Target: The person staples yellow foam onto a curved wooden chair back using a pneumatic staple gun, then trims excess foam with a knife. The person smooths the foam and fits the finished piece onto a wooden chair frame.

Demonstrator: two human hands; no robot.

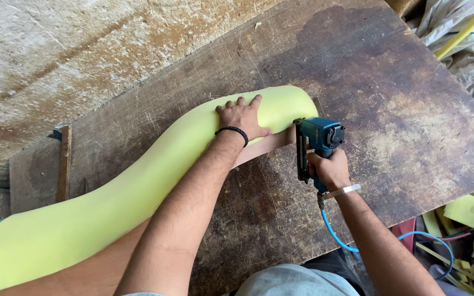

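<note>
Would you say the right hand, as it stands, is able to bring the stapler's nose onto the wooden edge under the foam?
Probably yes: the right hand holds the blue stapler already at the wooden edge, and the left hand presses the yellow foam clear of it.

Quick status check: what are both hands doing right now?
Left hand pressing yellow foam down. Right hand gripping blue staple gun against wooden edge. Nothing in the way.

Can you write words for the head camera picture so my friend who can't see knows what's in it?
A person's left hand presses down on a long, curvy yellow foam pad while the right hand holds a blue staple gun against the wooden piece under it. Everything lies on a worn, scratched wooden table.
</note>
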